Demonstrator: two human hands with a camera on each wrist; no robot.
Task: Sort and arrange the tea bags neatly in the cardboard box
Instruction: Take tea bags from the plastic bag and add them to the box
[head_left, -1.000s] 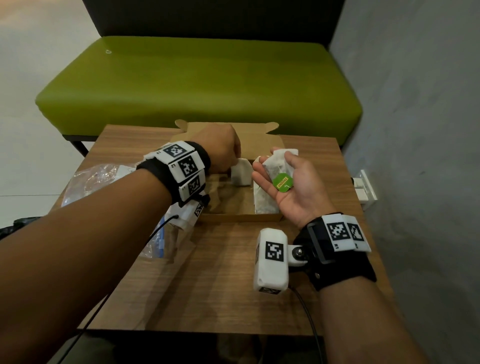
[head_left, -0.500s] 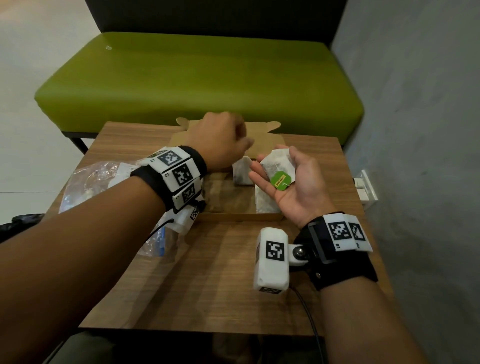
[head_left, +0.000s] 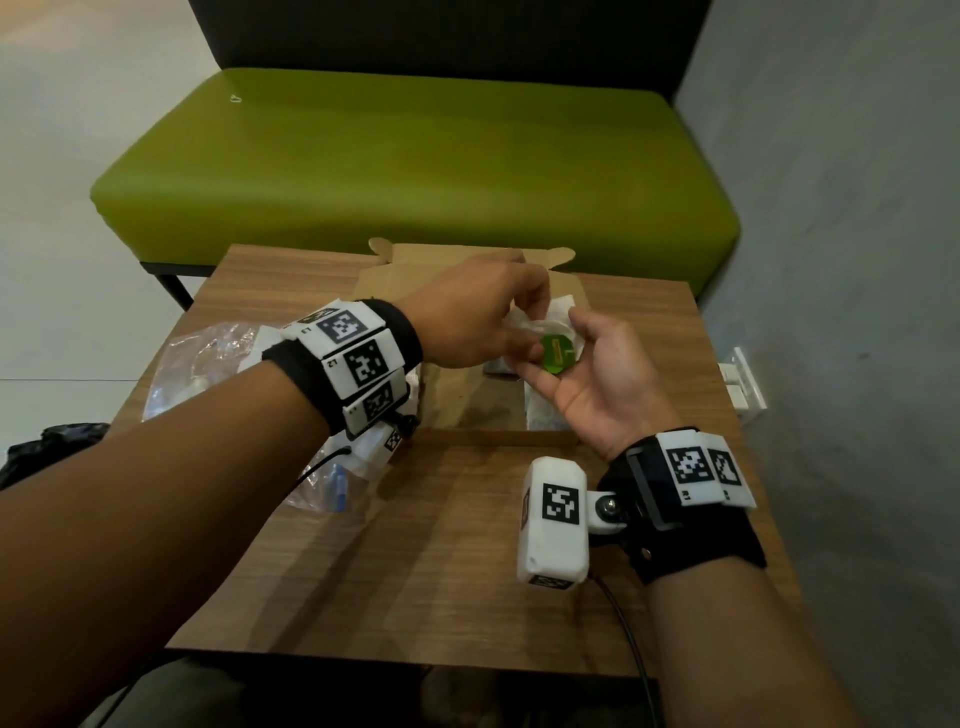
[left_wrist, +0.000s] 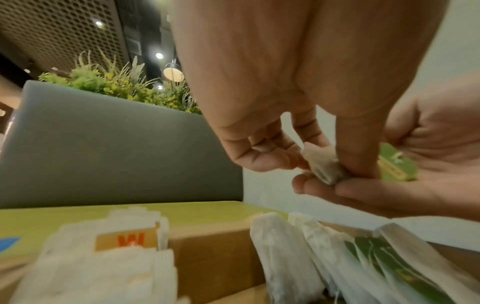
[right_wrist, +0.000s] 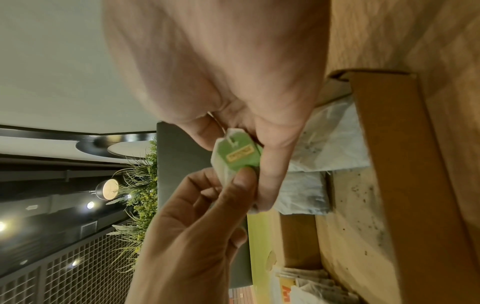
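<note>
Wooden square table (head_left: 441, 545), olive-green padded bench (head_left: 415, 166) at 12 o'clock, grey wall (head_left: 841, 260) at 3. Left hand (head_left: 478, 317) pinches white paper tea bag (left_wrist: 323, 164) resting on loosely cupped right hand (head_left: 602, 384) above brown cardboard box (head_left: 467, 405).

above the open cardboard box (head_left: 457, 270) on the wooden surface (head_left: 415, 545), the right hand (head_left: 597, 384) cradles a tea bag (head_left: 550, 332) with a green tag (head_left: 557, 354), which the left hand (head_left: 467, 317) pinches.

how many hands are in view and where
2. The right hand lies palm up over the box, a tea bag resting on its fingers. The left hand is above it, pinching that bag. None seems hidden.
</note>
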